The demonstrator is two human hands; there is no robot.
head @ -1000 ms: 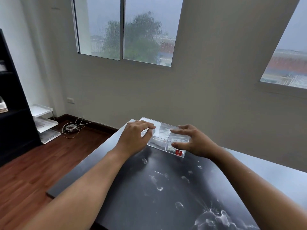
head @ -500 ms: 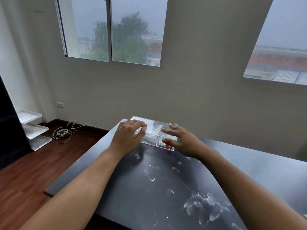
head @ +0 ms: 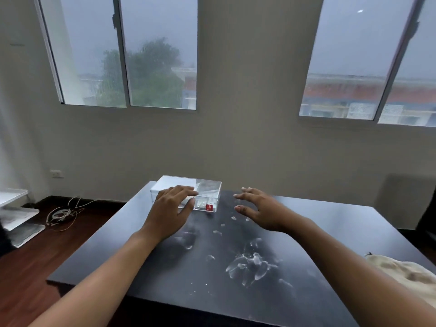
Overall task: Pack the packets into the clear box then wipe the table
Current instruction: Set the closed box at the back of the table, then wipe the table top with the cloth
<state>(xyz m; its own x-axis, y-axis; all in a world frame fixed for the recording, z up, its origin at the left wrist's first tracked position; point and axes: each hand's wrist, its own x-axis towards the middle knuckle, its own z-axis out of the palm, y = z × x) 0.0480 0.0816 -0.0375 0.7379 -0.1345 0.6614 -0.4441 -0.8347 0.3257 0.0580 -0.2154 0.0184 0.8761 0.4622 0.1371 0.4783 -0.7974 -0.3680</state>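
Note:
A clear box (head: 207, 193) with its lid on stands at the far left corner of the black table (head: 330, 227). Clear packets and a red label (head: 209, 207) show through its front wall. My left hand (head: 171, 210) rests against the box's near left side, fingers curled over the lid edge. My right hand (head: 257, 208) hovers to the right of the box, apart from it, fingers spread and holding nothing. White smears and wet marks (head: 247, 265) cover the middle of the table. A cream cloth (head: 410, 277) lies at the table's right edge.
A wall with two windows is behind the table. On the wooden floor to the left lie a coil of cable (head: 62, 213) and a white tiered rack (head: 16, 215). A dark chair back (head: 427, 220) shows at the far right.
My right hand has come off the box and moved right, fingers spread. My left hand stays on the box. The view has swung right, bringing the cloth into sight.

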